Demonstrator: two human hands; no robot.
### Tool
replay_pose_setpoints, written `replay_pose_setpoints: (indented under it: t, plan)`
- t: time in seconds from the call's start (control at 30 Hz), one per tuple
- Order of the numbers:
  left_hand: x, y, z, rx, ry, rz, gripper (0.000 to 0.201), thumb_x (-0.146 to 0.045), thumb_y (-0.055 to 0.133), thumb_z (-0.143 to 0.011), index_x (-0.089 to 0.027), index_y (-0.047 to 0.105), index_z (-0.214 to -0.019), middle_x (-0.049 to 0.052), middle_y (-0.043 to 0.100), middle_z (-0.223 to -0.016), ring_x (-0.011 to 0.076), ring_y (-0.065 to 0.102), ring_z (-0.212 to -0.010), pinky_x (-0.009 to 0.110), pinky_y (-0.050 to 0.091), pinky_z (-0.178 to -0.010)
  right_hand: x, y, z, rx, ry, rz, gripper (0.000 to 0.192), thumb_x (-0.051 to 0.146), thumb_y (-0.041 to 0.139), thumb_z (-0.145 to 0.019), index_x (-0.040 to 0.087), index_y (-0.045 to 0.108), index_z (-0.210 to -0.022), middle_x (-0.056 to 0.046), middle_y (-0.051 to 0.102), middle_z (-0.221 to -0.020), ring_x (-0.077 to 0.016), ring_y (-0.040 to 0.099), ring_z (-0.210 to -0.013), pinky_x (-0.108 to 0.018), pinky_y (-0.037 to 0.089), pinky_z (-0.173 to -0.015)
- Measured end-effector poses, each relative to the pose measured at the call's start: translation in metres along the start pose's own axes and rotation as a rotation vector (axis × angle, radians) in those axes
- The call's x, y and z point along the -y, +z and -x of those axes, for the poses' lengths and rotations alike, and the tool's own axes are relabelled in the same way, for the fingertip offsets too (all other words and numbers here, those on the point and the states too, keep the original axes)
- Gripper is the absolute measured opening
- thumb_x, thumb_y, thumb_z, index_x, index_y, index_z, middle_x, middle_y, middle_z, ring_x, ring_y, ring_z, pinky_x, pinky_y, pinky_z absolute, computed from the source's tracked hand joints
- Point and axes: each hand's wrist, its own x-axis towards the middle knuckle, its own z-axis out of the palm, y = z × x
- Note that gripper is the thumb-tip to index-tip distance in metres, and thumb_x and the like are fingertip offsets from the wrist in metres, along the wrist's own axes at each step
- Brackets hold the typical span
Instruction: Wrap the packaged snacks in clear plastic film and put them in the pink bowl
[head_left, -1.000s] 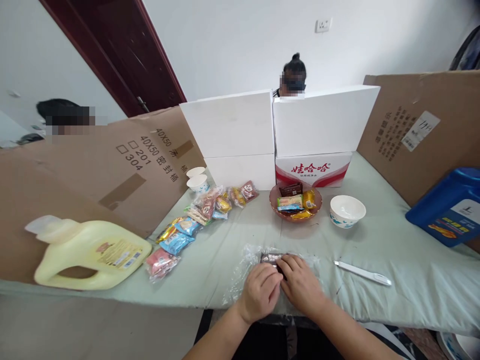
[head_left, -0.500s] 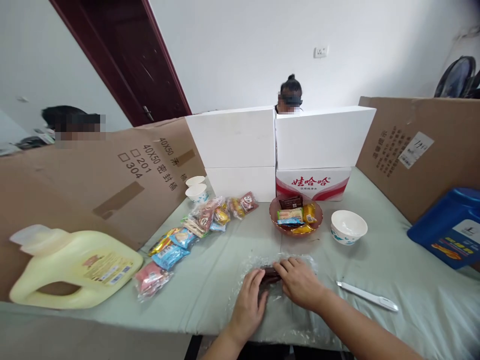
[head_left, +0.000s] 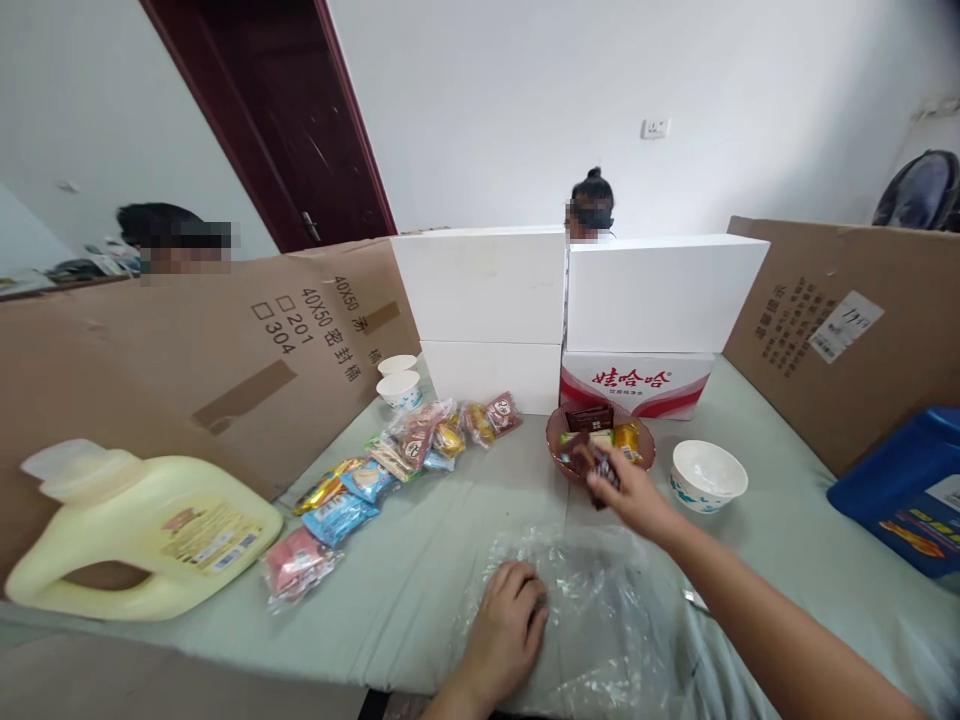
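One dark brown, glossy-wrapped snack (head_left: 598, 478) was held at the fingertips of the right hand (head_left: 636, 497), whose thumb and fingers were closed on it. The snack was positioned to the left of the knuckles, over the near side of a translucent reddish-brown round bowl (head_left: 554, 460), in which a shiny gold packet (head_left: 628, 440) and a flat dark brown packet (head_left: 589, 417) were contained. The left hand (head_left: 511, 612) was rested, fingers curled together, on a crumpled clear plastic sheet (head_left: 600, 592), well apart from the snack; whether anything was gripped beneath it could not be told. Part of the snack was covered by the right fingers, and its lettering could not be read. Contact between snack and bowl could not be determined. Of a small whitish object (head_left: 695, 600), only one end was exposed beside the right forearm (head_left: 765, 605). A blue plastic jug (head_left: 904, 490) was cut off at the right edge.
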Motion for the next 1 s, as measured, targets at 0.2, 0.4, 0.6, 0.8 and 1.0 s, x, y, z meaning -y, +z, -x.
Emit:
replay_pose_setpoints:
  t: [0.2, 0.4, 0.6, 0.8, 1.0]
  plan:
    - [-0.007, -0.004, -0.003, -0.022, -0.007, 0.01, 0.025, -0.005, 0.053, -0.077, -0.021, 0.061, -0.095, 0.009, 0.061, -0.104, 0.0263, 0.056, -0.103, 0.049, 0.05, -0.092, 0.021, 0.01, -0.092, -0.084, 0.369, 0.114, 0.041, 0.038, 0.044, -0.097, 0.014, 0.049, -0.129, -0.013, 0.06, -0.118, -0.0232, 0.061, -0.102, -0.042, 0.049, -0.087]
    - [-0.005, -0.005, -0.005, -0.052, 0.01, 0.063, 0.024, -0.004, 0.051, -0.076, -0.02, 0.061, -0.091, 0.008, 0.062, -0.099, 0.0243, 0.058, -0.097, 0.044, 0.053, -0.085, 0.036, 0.044, -0.116, 0.026, 0.308, 0.204, 0.035, 0.038, 0.058, -0.091, 0.017, 0.055, -0.12, -0.007, 0.058, -0.119, -0.0198, 0.06, -0.1, -0.041, 0.052, -0.085]
    - [-0.003, -0.005, -0.005, -0.029, 0.007, 0.018, 0.021, -0.007, 0.053, -0.077, -0.02, 0.062, -0.091, 0.008, 0.063, -0.101, 0.0253, 0.059, -0.1, 0.046, 0.051, -0.089, 0.04, 0.041, -0.055, 0.005, -0.038, 0.277, 0.033, 0.025, 0.044, -0.095, 0.01, 0.054, -0.123, -0.018, 0.053, -0.127, -0.0275, 0.045, -0.122, -0.046, 0.035, -0.103]
    - [-0.003, -0.001, -0.002, 0.096, 0.014, -0.172, 0.044, -0.011, 0.051, -0.082, -0.022, 0.056, -0.124, 0.009, 0.055, -0.134, 0.0295, 0.044, -0.13, 0.057, 0.035, -0.106, 0.029, 0.063, 0.072, 0.443, -0.604, 0.291, 0.047, 0.036, 0.071, -0.074, 0.021, 0.059, -0.117, -0.007, 0.062, -0.115, -0.0238, 0.055, -0.105, -0.037, 0.042, -0.094]
    - [-0.001, -0.013, -0.006, 0.178, -0.148, -0.311, 0.052, -0.032, 0.062, -0.081, -0.022, 0.054, -0.131, 0.013, 0.046, -0.143, 0.0368, 0.038, -0.133, 0.058, 0.033, -0.105, -0.012, 0.046, 0.157, 0.497, -0.317, 0.419, 0.049, 0.041, 0.078, -0.064, 0.021, 0.061, -0.105, -0.009, 0.06, -0.108, -0.0295, 0.057, -0.098, -0.04, 0.047, -0.08]
